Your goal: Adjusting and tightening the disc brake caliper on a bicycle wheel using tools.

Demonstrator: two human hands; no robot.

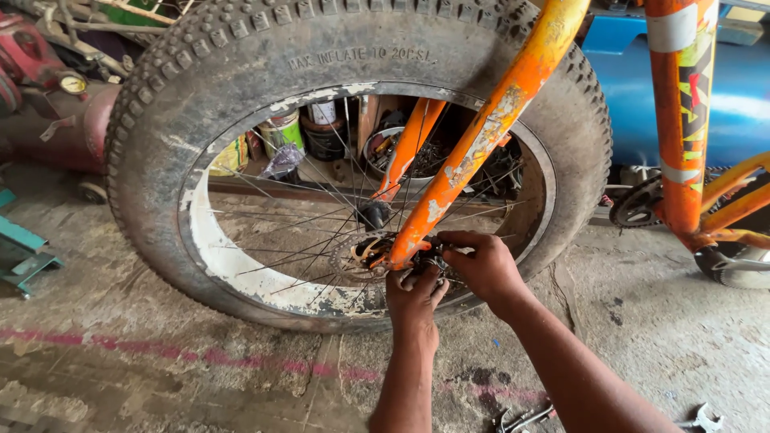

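Both hands at wheel hub (370,255), bottom of orange fork (481,136). Left hand (415,298) closed around axle end. Right hand (481,266) fingers curled over it; held part hidden. Tools (525,418) on floor, cut off.

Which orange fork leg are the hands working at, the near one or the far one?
The near fork leg, peeling paint, ends at both hands. The far fork leg sits behind the spokes.
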